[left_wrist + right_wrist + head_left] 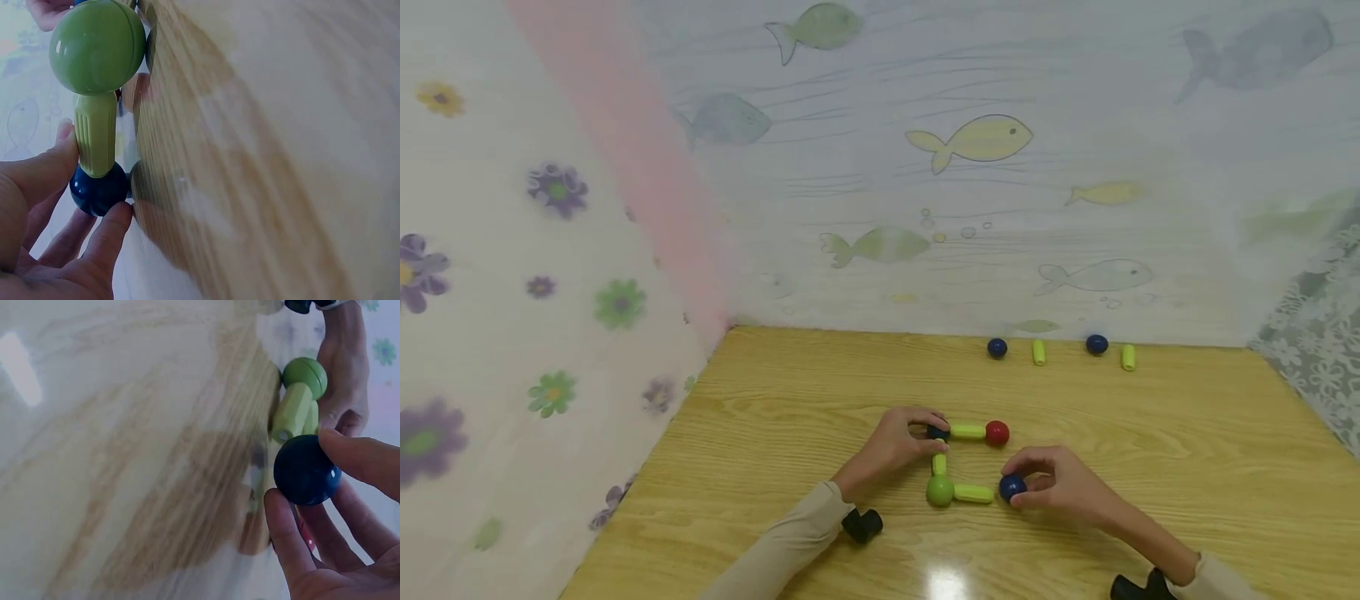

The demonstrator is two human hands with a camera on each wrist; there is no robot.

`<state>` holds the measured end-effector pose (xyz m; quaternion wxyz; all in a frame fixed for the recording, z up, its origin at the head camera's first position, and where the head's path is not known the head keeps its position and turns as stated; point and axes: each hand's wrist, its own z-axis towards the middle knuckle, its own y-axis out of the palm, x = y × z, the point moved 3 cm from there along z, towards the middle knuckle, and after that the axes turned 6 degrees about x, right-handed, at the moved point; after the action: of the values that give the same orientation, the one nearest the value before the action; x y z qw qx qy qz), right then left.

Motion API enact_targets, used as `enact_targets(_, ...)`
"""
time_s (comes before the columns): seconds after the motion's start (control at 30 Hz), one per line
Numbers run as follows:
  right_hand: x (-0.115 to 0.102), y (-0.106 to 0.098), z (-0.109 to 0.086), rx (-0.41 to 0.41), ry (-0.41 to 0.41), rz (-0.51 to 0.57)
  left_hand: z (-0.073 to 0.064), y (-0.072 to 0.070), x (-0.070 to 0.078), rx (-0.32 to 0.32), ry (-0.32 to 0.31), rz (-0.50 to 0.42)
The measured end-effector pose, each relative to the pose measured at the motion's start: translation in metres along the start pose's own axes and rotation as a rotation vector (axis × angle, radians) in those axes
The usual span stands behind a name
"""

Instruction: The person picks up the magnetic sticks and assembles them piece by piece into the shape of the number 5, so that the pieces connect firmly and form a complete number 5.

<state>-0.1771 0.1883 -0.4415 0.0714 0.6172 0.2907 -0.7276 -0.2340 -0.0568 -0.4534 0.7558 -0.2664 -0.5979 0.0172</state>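
Note:
A three-sided frame of balls and yellow-green rods lies on the table. My left hand [895, 442] pinches its dark blue corner ball [99, 190] between thumb and fingers. From that ball one rod [967, 432] runs to a red ball [997, 433], and another rod [95, 134] leads to a green ball [940, 490]. A further rod [973, 494] sticks out rightward from the green ball. Just beyond its bare end, my right hand [1060, 487] grips a loose blue ball [307, 470] with thumb and fingertips; a small gap separates ball and rod.
Toward the wall, along the table's [820, 367] back edge, lie two blue balls [997, 348] and two yellow-green rods [1039, 352]. Black wrist mounts [862, 526] are on both forearms. Fish-patterned cloth covers the back wall, flowered cloth the left.

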Motion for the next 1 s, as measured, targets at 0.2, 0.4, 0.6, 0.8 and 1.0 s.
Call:
enact_targets(0.2,0.000,0.009,0.002,-0.005,0.008,-0.079,0.000,-0.002,0.002,0.003,0.016,0.015)
enact_targets(0.4,-0.005,0.017,0.007,0.017,-0.091,-0.311,0.001,-0.003,0.001,0.008,0.020,0.055)
enact_targets(0.6,-0.009,0.030,0.013,0.023,-0.133,-0.546,0.001,-0.002,0.000,0.013,0.018,0.071)
enact_targets(0.8,-0.007,0.035,0.017,0.027,-0.100,-0.577,0.001,0.000,-0.002,0.016,0.022,0.088)
enact_targets(1.0,-0.009,0.033,0.016,0.059,-0.110,-0.518,0.001,-0.001,-0.002,0.022,0.033,0.087)
